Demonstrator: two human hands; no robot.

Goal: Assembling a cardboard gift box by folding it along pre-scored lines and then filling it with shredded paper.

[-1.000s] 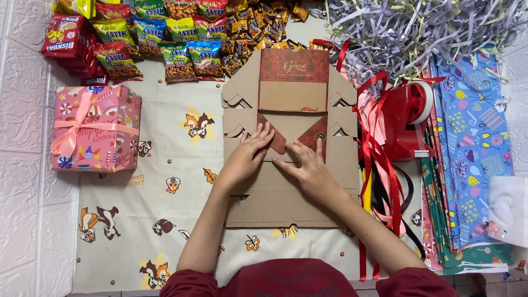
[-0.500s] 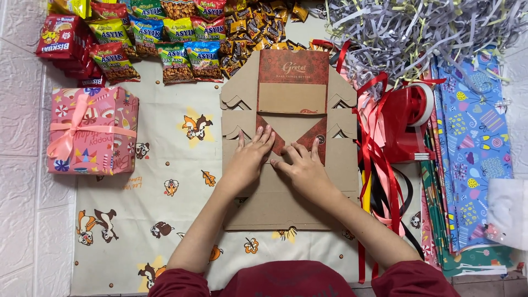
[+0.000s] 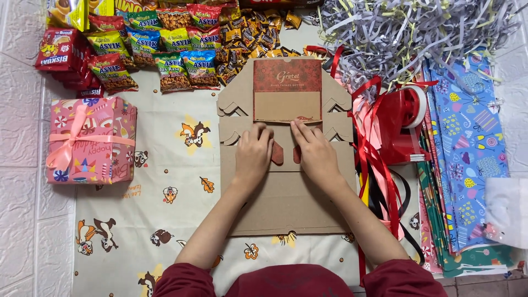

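Both hands lie flat, palms down, on a flattened cardboard box [image 3: 286, 192] that rests on a cartoon-printed sheet [image 3: 165, 220]. The left hand [image 3: 253, 155] presses with fingers held together and pointed away from the person, fingertips at a fold line; it pinches nothing. The right hand [image 3: 315, 154] sits just beside it in the same way, fingers together and pressed down, thumb tucked toward the middle. Between the two hands two small red flaps [image 3: 285, 154] show through. Just beyond the fingertips lies the box's red printed panel [image 3: 287, 75], with notched side flaps either side of it. Beyond that again are snack packets [image 3: 165, 49] in rows and a heap of shredded paper [image 3: 407, 33]. Right of the right hand are loose red ribbons [image 3: 379, 165], a red tape dispenser [image 3: 404, 124], then sheets of patterned wrapping paper [image 3: 467, 143]. Well left of the left hand stands a pink wrapped gift [image 3: 91, 140] tied with a pink bow. The person's dark red sleeves [image 3: 286, 280] show at the near edge.
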